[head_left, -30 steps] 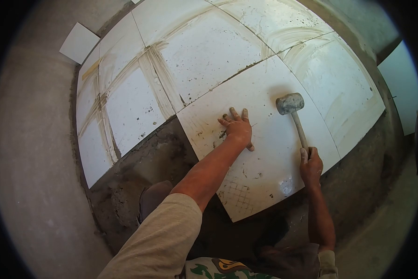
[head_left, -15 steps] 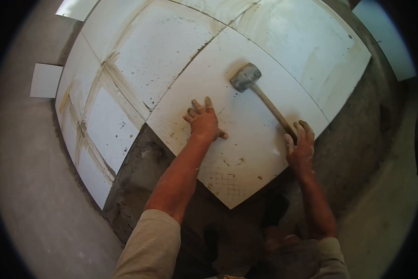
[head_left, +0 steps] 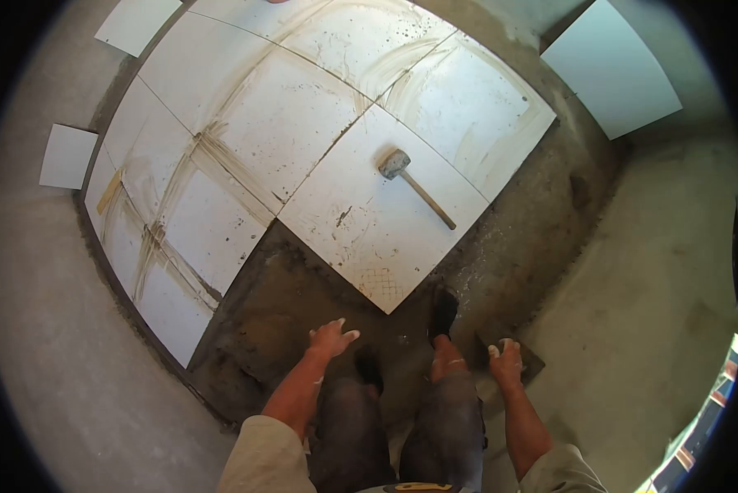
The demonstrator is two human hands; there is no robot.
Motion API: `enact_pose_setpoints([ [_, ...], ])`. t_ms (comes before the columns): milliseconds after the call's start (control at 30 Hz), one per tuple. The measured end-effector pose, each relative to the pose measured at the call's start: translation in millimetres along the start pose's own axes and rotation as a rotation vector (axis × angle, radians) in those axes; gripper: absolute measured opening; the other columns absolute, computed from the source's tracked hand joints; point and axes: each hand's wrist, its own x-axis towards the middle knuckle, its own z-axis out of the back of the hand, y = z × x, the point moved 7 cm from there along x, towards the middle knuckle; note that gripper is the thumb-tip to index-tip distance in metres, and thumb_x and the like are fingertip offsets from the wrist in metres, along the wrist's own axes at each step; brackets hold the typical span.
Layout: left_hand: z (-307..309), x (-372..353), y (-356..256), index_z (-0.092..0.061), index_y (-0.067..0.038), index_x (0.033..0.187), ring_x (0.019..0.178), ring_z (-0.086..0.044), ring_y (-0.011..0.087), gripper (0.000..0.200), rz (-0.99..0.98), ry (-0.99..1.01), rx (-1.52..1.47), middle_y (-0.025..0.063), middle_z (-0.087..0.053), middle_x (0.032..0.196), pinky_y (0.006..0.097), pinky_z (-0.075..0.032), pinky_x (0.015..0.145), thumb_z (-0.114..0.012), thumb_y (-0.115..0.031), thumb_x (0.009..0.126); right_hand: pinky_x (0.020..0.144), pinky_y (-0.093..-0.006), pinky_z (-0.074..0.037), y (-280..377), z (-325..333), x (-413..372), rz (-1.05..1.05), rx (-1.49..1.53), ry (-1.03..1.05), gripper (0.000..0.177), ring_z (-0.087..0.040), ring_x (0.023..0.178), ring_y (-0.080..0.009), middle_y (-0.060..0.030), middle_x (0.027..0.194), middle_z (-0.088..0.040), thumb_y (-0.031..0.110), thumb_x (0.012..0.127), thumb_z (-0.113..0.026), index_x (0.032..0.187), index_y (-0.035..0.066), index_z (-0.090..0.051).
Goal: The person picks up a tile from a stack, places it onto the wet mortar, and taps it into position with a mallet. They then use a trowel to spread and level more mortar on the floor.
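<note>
My left hand [head_left: 334,337] hangs over the dark mortar bed [head_left: 295,283], its thumb apart from the fingers and nothing in it. On the other side my right hand [head_left: 506,362] has its fingers loosely bent, thumb apart. It overlaps a dark flat rectangular piece [head_left: 535,366] in this view. A rubber mallet [head_left: 394,163], with a grey head and wooden handle, lies on the nearest large white tile [head_left: 348,222]. This tile has dirt specks and a grid-like smudge at its near corner. Both hands are away from tile and mallet.
More white tiles [head_left: 295,99] with muddy smears continue behind and left. Separate tiles lie at the right [head_left: 615,74] and left [head_left: 67,156] on grey concrete. A yellowish strip [head_left: 109,192] rests on the left tiles. My dark-shod foot [head_left: 443,314] stands by the tile edge.
Both hands have left the tile and drawn back toward my body. My right hand has come away from the mallet handle, and the mallet stays on the tile. The view has risen.
</note>
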Motion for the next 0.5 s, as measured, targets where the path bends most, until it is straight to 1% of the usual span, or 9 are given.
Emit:
enact_pose_setpoints([
  [33, -1.9, -25.8, 30.2, -0.047, -0.007, 0.138, 0.13, -0.045, 0.032, 0.075, 0.039, 0.002, -0.02, 0.0196, -0.049, 0.138, 0.0528, -0.027, 0.11, -0.059, -0.057, 0.084, 0.087, -0.0465, -0.045, 12.9, 5.9, -21.3, 0.012, -0.013, 0.054, 0.035, -0.056, 0.104, -0.0416, -0.0245, 0.112, -0.055, 0.024, 0.086, -0.065, 0.11, 0.0, -0.056],
  [67, -0.4, -44.4, 57.8, -0.048, -0.006, 0.137, 0.129, -0.047, 0.0322, 0.074, 0.081, -0.004, -0.046, 0.0202, -0.049, 0.137, 0.0478, -0.032, 0.109, -0.059, -0.056, 0.084, 0.087, -0.0465, -0.045, 28.8, 16.1, -37.2, 0.029, -0.022, 0.039, 0.035, -0.056, 0.104, -0.0416, -0.0245, 0.112, -0.055, 0.024, 0.086, -0.065, 0.11, 0.0, -0.056],
  [100, 10.1, -66.7, 76.6, -0.048, -0.006, 0.137, 0.129, -0.047, 0.0322, 0.074, 0.084, -0.016, -0.07, 0.0202, -0.049, 0.137, 0.0478, -0.032, 0.109, -0.059, -0.056, 0.084, 0.086, -0.0451, -0.046, 47.3, 22.3, -55.4, 0.076, 0.008, 0.05, 0.034, -0.058, 0.102, -0.0399, -0.0234, 0.108, -0.058, 0.024, 0.087, -0.065, 0.109, -0.001, -0.057],
  [167, 35.0, -122.0, 116.7, -0.053, -0.002, 0.132, 0.125, -0.05, 0.0345, 0.071, 0.146, -0.134, -0.081, 0.0209, -0.053, 0.133, 0.0411, -0.039, 0.104, -0.059, -0.055, 0.084, 0.085, -0.0437, -0.048, 86.5, 32.5, -96.8, 0.165, 0.016, 0.09, 0.034, -0.061, 0.099, -0.0381, -0.0223, 0.104, -0.062, 0.025, 0.087, -0.065, 0.107, -0.001, -0.059],
  [233, 62.8, -169.8, 139.7, -0.054, 0.0, 0.129, 0.121, -0.052, 0.0358, 0.069, 0.156, -0.258, -0.183, 0.0212, -0.056, 0.129, 0.0425, -0.041, 0.101, -0.059, -0.052, 0.084, 0.083, -0.0422, -0.049, 128.9, 38.6, -136.9, 0.279, 0.102, 0.157, 0.031, -0.064, 0.095, -0.036, -0.0206, 0.098, -0.066, 0.026, 0.088, -0.064, 0.105, 0.0, -0.061],
  [333, 88.6, -213.4, 159.8, -0.056, 0.001, 0.127, 0.119, -0.054, 0.0361, 0.067, 0.145, -0.367, -0.281, 0.0216, -0.057, 0.128, 0.0427, -0.042, 0.1, -0.059, -0.051, 0.084, 0.083, -0.0414, -0.05, 165.9, 38.2, -190.9, 0.359, 0.149, 0.243, 0.031, -0.065, 0.095, -0.035, -0.0203, 0.098, -0.067, 0.028, 0.089, -0.062, 0.105, 0.001, -0.061],
  [367, 95.8, -225.9, 161.1, -0.055, 0.001, 0.128, 0.119, -0.054, 0.0357, 0.067, 0.11, -0.419, -0.346, 0.0215, -0.057, 0.128, 0.0423, -0.042, 0.1, -0.059, -0.05, 0.084, 0.083, -0.0414, -0.05, 175.0, 44.1, -205.2, 0.365, 0.141, 0.23, 0.031, -0.065, 0.095, -0.035, -0.0203, 0.098, -0.067, 0.028, 0.089, -0.062, 0.105, 0.001, -0.061],
  [433, 89.1, -249.3, 163.4, -0.055, 0.001, 0.128, 0.119, -0.054, 0.0352, 0.067, 0.069, -0.46, -0.421, 0.0215, -0.057, 0.127, 0.0419, -0.042, 0.1, -0.059, -0.05, 0.084, 0.086, -0.0431, -0.048, 185.0, 49.1, -236.6, 0.358, 0.115, 0.331, 0.033, -0.063, 0.099, -0.0359, -0.0196, 0.101, -0.067, 0.032, 0.087, -0.063, 0.106, 0.005, -0.06],
  [500, 78.4, -260.8, 164.5, -0.055, 0.001, 0.128, 0.119, -0.055, 0.0348, 0.066, 0.06, -0.474, -0.482, 0.0213, -0.058, 0.126, 0.0414, -0.042, 0.1, -0.058, -0.049, 0.084, 0.086, -0.0436, -0.048, 184.3, 54.9, -251.8, 0.359, 0.074, 0.327, 0.033, -0.063, 0.099, -0.0365, -0.02, 0.101, -0.067, 0.033, 0.088, -0.062, 0.105, 0.005, -0.061],
])
